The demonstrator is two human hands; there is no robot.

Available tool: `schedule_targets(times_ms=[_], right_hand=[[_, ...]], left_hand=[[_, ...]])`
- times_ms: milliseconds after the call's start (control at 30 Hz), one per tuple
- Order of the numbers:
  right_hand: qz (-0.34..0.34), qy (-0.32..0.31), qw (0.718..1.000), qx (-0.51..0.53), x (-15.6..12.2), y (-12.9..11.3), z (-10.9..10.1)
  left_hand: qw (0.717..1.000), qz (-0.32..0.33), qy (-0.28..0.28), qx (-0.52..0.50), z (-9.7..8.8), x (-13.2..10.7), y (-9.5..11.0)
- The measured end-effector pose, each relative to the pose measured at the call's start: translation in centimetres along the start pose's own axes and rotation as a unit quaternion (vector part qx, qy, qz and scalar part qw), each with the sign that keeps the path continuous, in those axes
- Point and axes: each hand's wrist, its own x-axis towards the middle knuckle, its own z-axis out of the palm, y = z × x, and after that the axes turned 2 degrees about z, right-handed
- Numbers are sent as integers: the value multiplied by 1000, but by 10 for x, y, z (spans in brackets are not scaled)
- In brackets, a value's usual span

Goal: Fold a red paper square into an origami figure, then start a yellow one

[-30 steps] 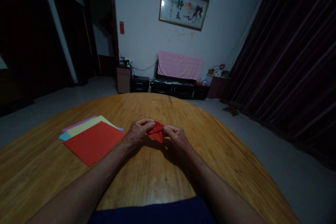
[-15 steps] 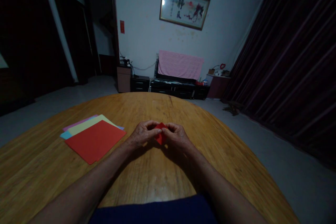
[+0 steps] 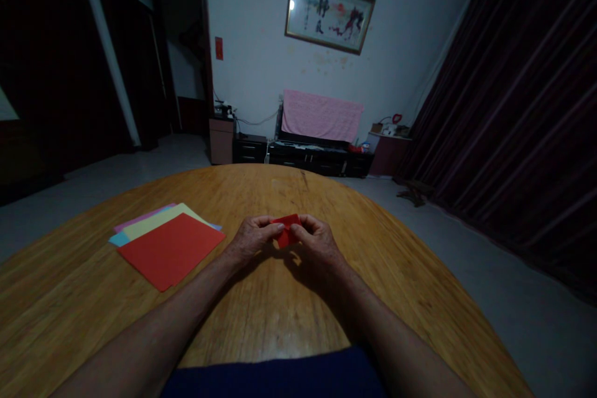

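Observation:
A small folded piece of red paper [image 3: 287,236] is held just above the table, between my two hands. My left hand [image 3: 252,239] pinches its left side, thumb on the near face and fingers behind. On the right side, my right hand [image 3: 318,240] grips it the same way, with the thumb tip close to the other thumb. The paper looks roughly square, with creases near its middle. My fingers hide its side edges. Left of my hands lies a fanned stack of paper sheets, with a red sheet [image 3: 171,250] on top and a yellow sheet [image 3: 161,221] below it.
The round wooden table [image 3: 261,305] carries the paper stack on its left. Beyond it stand a low black cabinet [image 3: 308,158] and a pink cloth [image 3: 321,115] draped over a screen. A dark curtain [image 3: 513,106] hangs at the right.
The red paper has turned from standing on a corner to lying more squarely between my hands, showing a wider face. My thumbs have shifted slightly upward and apart.

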Motion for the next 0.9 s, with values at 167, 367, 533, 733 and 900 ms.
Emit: schedule_targets(times_ms=[167,367,533,733,900], right_hand=[[8,3,1000,-15,2,2,-2],[7,-12,1000,-6,5,3,-5],[-4,3,1000,-4,-2,-2,-3],[3,-2,1000,16,-5,-6,-2],[-4,-5,1000,4,-5,-7,-1]], left_hand=[[1000,2,-18,-13,-3,1,-4],[1000,7,-29,8,-8,4,-5],[1000,9,-23,6,-9,6,-4],[998,41,-34,35,-17,15,-10],[999,21,-30,38,-17,14,-11]])
